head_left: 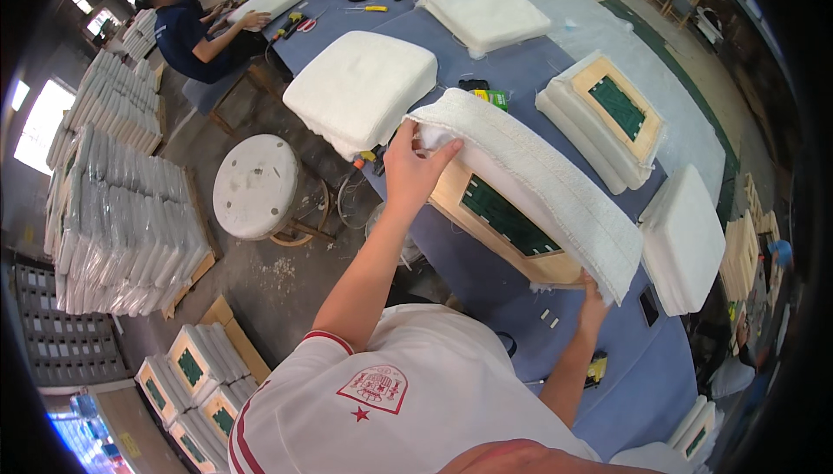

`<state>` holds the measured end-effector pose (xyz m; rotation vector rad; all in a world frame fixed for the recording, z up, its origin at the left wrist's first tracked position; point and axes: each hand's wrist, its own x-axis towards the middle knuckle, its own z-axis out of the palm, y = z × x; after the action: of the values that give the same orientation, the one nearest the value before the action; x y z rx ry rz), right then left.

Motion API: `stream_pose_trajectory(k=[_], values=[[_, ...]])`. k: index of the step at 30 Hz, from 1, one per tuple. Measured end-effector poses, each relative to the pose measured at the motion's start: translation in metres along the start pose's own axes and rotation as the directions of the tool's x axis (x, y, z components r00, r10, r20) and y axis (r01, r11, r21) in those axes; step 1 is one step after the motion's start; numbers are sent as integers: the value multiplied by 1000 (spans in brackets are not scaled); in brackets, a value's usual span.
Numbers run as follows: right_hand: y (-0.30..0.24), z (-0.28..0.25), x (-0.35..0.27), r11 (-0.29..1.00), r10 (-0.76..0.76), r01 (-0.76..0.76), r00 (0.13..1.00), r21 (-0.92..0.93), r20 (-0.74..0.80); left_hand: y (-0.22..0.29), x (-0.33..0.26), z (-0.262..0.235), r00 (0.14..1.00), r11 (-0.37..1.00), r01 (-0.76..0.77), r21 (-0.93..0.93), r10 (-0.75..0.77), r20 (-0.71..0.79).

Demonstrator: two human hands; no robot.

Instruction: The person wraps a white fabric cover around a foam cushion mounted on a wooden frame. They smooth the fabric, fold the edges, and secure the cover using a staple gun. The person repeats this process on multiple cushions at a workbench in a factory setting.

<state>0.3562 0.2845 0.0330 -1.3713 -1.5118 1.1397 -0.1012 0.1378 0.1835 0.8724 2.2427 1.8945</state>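
Observation:
A seat cushion [542,183] with a white textured fabric cover is tilted up between my hands, over the blue-covered table. Its wooden base [449,189] and green centre panel [510,216] face me, and the cover's edge stands away from the wood on the far side. My left hand [415,166] pinches the cover at the left corner, thumb on the near side. At the right corner my right hand [593,302] grips the cushion; part of its fingers is hidden under the fabric. Two small white pieces [549,319] lie on the table near my right forearm.
White cushions lie around: one left [360,88], one far [486,16], one right [684,244], and a stack [599,118]. A phone [648,306] and a yellow-black tool [596,370] rest nearby. A round stool [256,186] stands left; a co-worker [186,36] sits far left.

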Motion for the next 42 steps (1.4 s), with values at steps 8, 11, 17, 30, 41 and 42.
stream_pose_trajectory(k=[8, 11, 17, 30, 41, 42], values=[[-102, 48, -35, 898, -374, 441, 781, 16, -500, -20, 47, -11, 969, 974, -200, 102, 182, 164], [-183, 98, -61, 559, -813, 756, 417, -340, -407, -21, 51, -15, 929, 949, -315, -11, 311, 201], [-330, 241, -46, 319, -790, 827, 502, -462, 353, -34, 54, -32, 896, 928, -357, -110, 373, 240], [-320, 256, 33, 917, -227, 346, 863, -200, 452, -48, 66, -42, 680, 703, -711, 35, 673, 291], [-296, 262, 52, 961, -224, 276, 844, -37, 487, -14, 59, -57, 784, 815, -578, 50, 536, 313], [-294, 261, 55, 960, -244, 280, 829, 4, 503, -29, 65, -51, 694, 711, -698, 86, 642, 326]])
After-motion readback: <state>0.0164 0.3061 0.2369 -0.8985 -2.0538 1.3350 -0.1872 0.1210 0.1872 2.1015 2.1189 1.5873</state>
